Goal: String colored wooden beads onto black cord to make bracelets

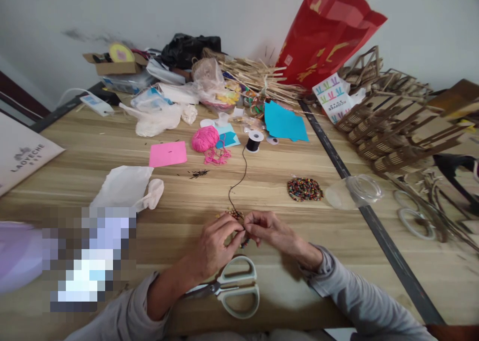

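- Hands meet at the near middle of the wooden table (284, 171): the left hand (214, 245) and the right hand (270, 229) have their fingertips pinched together on a dark thread (239, 180) and a short run of small beads (235, 213) strung on it.
- Whether each pinch grips the thread or a bead cannot be told; the beads are too small.
- Thread runs away from the hands across the table to a black spool (254, 142), which stands upright.
- Scissors (234, 287) with pale handles lie flat just below the left wrist, touched by neither hand.
- Loose coloured beads lie in a round bead pile (305, 189) to the right of the hands, well apart from them, beside a clear plastic container (355, 191) tipped on its side.
- Pink yarn (205, 139) sits left of the spool.
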